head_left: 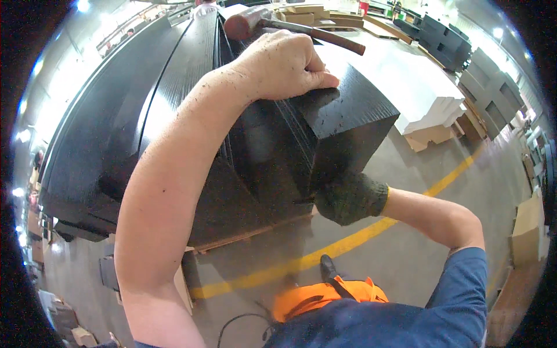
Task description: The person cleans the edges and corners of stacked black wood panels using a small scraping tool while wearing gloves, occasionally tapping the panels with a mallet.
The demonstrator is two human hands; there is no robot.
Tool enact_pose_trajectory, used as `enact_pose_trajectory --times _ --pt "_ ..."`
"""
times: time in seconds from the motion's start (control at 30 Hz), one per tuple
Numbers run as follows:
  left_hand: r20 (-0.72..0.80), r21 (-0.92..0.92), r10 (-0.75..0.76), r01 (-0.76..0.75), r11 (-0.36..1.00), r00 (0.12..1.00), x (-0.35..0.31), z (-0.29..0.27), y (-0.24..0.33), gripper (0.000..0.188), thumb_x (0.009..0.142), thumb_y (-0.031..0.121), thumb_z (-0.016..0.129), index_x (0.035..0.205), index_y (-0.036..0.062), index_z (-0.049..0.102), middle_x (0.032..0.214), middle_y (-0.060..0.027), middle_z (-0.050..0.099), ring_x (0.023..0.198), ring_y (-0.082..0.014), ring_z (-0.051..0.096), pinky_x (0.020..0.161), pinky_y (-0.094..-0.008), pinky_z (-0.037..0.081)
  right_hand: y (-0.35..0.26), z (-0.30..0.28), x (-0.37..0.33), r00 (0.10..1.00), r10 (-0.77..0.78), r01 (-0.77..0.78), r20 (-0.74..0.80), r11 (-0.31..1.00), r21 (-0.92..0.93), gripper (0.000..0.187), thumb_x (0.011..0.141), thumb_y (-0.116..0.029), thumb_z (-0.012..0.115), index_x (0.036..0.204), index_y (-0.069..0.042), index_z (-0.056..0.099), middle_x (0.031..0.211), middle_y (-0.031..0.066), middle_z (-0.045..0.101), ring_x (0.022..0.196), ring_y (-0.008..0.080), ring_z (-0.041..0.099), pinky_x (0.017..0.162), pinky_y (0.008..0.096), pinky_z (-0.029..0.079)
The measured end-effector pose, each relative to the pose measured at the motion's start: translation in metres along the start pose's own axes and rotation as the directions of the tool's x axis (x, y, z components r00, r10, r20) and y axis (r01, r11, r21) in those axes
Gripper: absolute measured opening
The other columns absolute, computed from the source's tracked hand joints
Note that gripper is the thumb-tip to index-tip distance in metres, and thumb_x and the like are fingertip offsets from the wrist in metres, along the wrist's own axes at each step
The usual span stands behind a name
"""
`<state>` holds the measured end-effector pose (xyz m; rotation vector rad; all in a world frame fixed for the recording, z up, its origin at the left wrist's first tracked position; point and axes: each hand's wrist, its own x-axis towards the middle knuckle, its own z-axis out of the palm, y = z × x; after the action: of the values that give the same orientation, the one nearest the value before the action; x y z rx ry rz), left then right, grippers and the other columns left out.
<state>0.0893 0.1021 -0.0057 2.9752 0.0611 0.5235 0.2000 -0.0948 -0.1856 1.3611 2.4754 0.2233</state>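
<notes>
A black wood-grain box-like piece (351, 107) lies at the near end of a stack of black panels (174, 87). My bare left hand (284, 66) rests over its top, fingers curled in and one digit pressed against the surface. Whatever those fingers hold, if anything, is hidden. Below the near corner, my right hand (353, 198), in a dark green knitted glove, closes against the lower edge of the same piece; its fingertips are out of sight. Just beyond my left hand, a mallet (243, 26) with a reddish-brown head and brown handle lies on the stack.
A pile of white panels (406, 93) stands to the right, with cardboard under it. A yellow line (348, 243) curves across the grey floor. Brown cardboard boxes (528, 226) are at the far right. A dark cable (232, 319) lies near my feet.
</notes>
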Motion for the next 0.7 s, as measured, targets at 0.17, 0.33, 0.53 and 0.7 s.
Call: enact_pose_trajectory --times 0.17,0.33,0.53,0.7 --pt "-0.017 -0.022 -0.006 0.005 1.0 1.0 -0.004 0.0 -0.003 0.028 0.086 0.032 0.07 0.095 0.0062 0.074 0.097 -0.0177 0.07 0.096 -0.0223 0.07 0.087 -0.0312 0.053 0.028 -0.007 -0.012 0.858 0.019 -0.225 -0.514 0.912 -0.342 0.045 0.095 -0.028 0.053 0.135 -0.007 0.047 0.138 0.0134 0.048 0.123 0.0254 0.047 0.106 0.0365 0.039" --pt "-0.026 -0.04 0.007 -0.008 0.999 1.0 0.003 0.0 0.003 0.028 0.087 0.032 0.069 0.095 0.0058 0.074 0.099 -0.0184 0.07 0.097 -0.0224 0.07 0.088 -0.0314 0.053 0.0 0.057 0.031 0.37 0.653 -0.075 -0.661 0.73 0.679 0.045 0.098 -0.024 0.045 0.139 -0.004 0.042 0.142 0.0135 0.044 0.127 0.0277 0.044 0.11 0.0416 0.035" --pt "-0.018 -0.064 -0.012 0.01 0.998 1.0 0.0 -0.003 0.003 0.028 0.086 0.033 0.07 0.097 0.0071 0.074 0.101 -0.0182 0.07 0.099 -0.0245 0.069 0.089 -0.0319 0.053 0.028 -0.051 -0.022 0.795 0.311 0.067 -0.521 0.809 0.584 0.04 0.099 -0.024 0.045 0.134 -0.006 0.049 0.126 0.016 0.054 0.117 0.0303 0.051 0.104 0.0444 0.041" --pt "-0.02 -0.05 -0.039 0.038 0.998 0.999 -0.008 -0.009 0.001 0.026 0.086 0.032 0.07 0.096 0.0085 0.075 0.101 -0.0167 0.07 0.095 -0.0258 0.07 0.089 -0.032 0.054 -0.001 -0.078 -0.002 0.606 0.386 -0.213 -0.695 0.921 0.325 0.038 0.096 -0.023 0.048 0.13 -0.008 0.054 0.126 0.014 0.056 0.115 0.0301 0.053 0.102 0.046 0.041"
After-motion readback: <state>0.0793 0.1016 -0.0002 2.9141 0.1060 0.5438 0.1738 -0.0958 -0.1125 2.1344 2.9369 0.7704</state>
